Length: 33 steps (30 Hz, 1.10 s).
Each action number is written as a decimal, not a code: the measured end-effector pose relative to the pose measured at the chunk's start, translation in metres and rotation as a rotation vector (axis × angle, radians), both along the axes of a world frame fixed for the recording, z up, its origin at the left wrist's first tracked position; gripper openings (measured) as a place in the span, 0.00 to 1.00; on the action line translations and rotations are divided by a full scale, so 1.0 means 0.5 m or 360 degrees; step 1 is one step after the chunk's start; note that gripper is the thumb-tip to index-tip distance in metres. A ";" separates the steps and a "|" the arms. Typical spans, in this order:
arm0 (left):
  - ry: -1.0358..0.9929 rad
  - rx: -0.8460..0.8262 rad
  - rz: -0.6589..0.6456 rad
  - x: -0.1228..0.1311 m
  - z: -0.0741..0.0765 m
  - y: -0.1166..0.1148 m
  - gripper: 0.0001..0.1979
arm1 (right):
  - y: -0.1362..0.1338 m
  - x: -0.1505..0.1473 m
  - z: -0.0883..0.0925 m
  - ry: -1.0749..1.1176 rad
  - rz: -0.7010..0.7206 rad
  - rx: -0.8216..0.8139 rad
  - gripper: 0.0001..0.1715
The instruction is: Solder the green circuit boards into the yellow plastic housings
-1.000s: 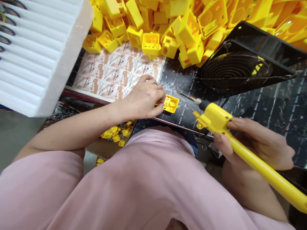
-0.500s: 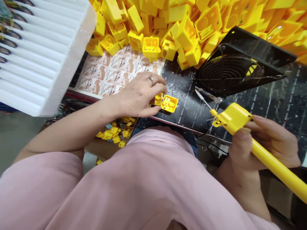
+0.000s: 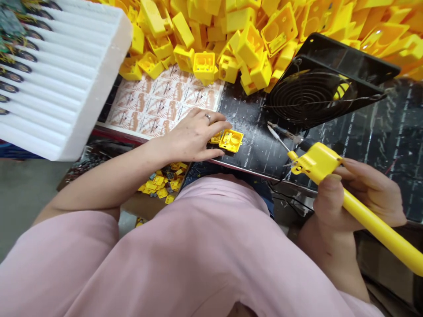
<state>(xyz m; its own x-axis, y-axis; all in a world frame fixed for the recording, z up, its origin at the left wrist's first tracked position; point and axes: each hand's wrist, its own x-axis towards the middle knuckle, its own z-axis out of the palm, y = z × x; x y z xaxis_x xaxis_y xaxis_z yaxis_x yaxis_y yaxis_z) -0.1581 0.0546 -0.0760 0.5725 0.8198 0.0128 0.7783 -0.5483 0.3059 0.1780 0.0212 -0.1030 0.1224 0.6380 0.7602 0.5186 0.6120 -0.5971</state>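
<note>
On the black mat near the table's front edge, my left hand (image 3: 194,134) has its thumb and fingers bent around a small open yellow plastic case (image 3: 231,141), seen from its hollow side. Another yellow part (image 3: 215,138) is half hidden beneath those fingers. My right hand (image 3: 358,196) grips a yellow hand tool (image 3: 319,163) with a long round handle, a blocky head and a thin pale pointed tip. That tip hovers right of the case, apart from it. Close to the tip lies a soldering iron (image 3: 287,132) with a dark handle.
A large heap of yellow housings (image 3: 211,35) fills the back. A black fan (image 3: 313,92) stands at right. White foam (image 3: 89,88) with round speaker-like parts is at left, beside a printed sheet (image 3: 142,105). Below the table edge sits a box of small yellow parts (image 3: 161,185).
The view has shifted a little. My left thumb and fingers have edged slightly right against the case. My right hand keeps hold of the tool, almost in the same place.
</note>
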 end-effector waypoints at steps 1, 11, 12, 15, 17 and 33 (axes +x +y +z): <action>-0.0060 0.0045 0.0018 -0.001 -0.002 -0.001 0.25 | 0.001 -0.001 -0.001 -0.0009 -0.0002 -0.0007 0.22; -0.0061 0.0125 0.0131 0.017 -0.007 0.003 0.13 | 0.003 -0.008 -0.004 -0.0010 0.0045 0.0052 0.22; -0.0061 0.0135 0.0136 0.019 -0.009 0.003 0.13 | 0.003 -0.007 -0.006 -0.0009 0.0046 0.0052 0.22; -0.0056 0.0187 0.0129 0.020 -0.018 0.001 0.13 | 0.004 -0.007 -0.011 0.0003 0.0040 0.0027 0.22; -0.0055 0.0224 0.0116 0.018 -0.020 -0.002 0.13 | 0.004 -0.006 -0.013 0.0013 0.0027 0.0015 0.22; 0.0513 0.0131 -0.0185 -0.089 0.053 -0.058 0.22 | 0.022 0.007 -0.019 0.0009 -0.0004 -0.0028 0.24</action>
